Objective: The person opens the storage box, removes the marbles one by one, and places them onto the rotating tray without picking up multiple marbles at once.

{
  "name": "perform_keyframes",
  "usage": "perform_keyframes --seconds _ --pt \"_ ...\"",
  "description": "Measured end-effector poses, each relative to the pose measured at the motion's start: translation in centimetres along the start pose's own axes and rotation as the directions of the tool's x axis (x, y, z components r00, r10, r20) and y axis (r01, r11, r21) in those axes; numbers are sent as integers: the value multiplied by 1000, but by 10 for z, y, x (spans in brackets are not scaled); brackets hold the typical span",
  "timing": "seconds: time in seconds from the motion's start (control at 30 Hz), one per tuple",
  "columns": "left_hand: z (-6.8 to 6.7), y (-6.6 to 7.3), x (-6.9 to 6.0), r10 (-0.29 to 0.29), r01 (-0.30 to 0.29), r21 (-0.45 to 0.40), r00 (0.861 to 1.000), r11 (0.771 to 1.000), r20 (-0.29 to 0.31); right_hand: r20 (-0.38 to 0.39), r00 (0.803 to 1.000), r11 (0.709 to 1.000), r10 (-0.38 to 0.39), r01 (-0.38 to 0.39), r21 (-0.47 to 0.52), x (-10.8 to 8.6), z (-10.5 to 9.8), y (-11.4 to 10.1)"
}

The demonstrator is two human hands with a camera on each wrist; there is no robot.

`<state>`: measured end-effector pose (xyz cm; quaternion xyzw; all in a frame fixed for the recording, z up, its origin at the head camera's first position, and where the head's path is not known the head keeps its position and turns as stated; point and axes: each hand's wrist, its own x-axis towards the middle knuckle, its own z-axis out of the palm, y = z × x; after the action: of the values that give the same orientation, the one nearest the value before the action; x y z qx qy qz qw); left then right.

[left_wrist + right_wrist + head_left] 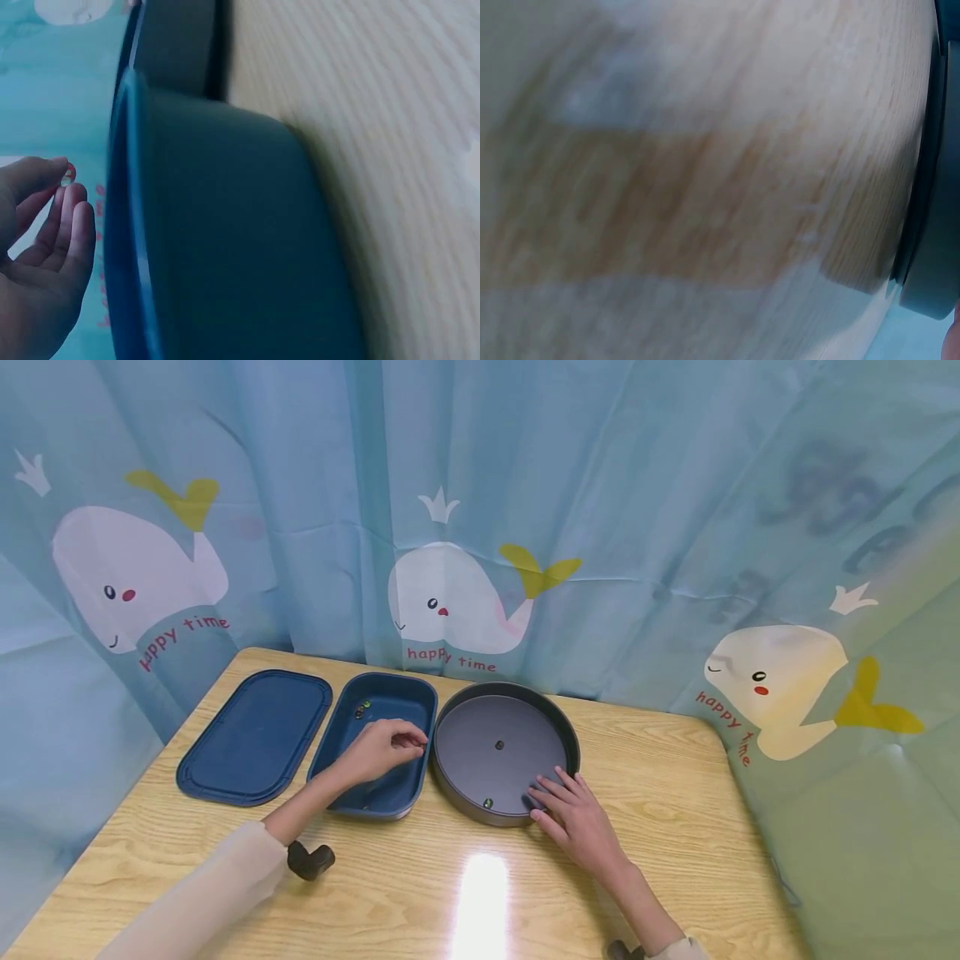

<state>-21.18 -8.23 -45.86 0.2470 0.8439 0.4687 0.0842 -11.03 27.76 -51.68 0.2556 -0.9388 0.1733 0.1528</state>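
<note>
pinching marble (68, 175): left hand (382, 750) | blue box (397, 700) between lid (258, 739) and pan (495, 718)

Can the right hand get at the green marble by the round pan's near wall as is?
Likely yes: the right hand lies at the round pan's near-right rim, fingers extended, with nothing visible between it and the green marble. The left hand is over the blue bin.

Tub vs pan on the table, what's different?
The tub is oblong with rounded corners; the pan is round. The tub is blue, the pan dark grey. The left hand is over the tub, the right hand at the pan's rim. Both are open-topped, sit on the table and hold small marbles.
</note>
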Motion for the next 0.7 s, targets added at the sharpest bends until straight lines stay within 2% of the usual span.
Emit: perform_keyframes --seconds 0.2,0.7 --pt "9 18 14 -15 15 -58 1000 998 -1 9 1000 1000 11 -11 6 0 -1 0" --pt "36 40 47 -2 3 -62 1000 998 18 -3 1000 1000 6 -6 1 -1 2 1"
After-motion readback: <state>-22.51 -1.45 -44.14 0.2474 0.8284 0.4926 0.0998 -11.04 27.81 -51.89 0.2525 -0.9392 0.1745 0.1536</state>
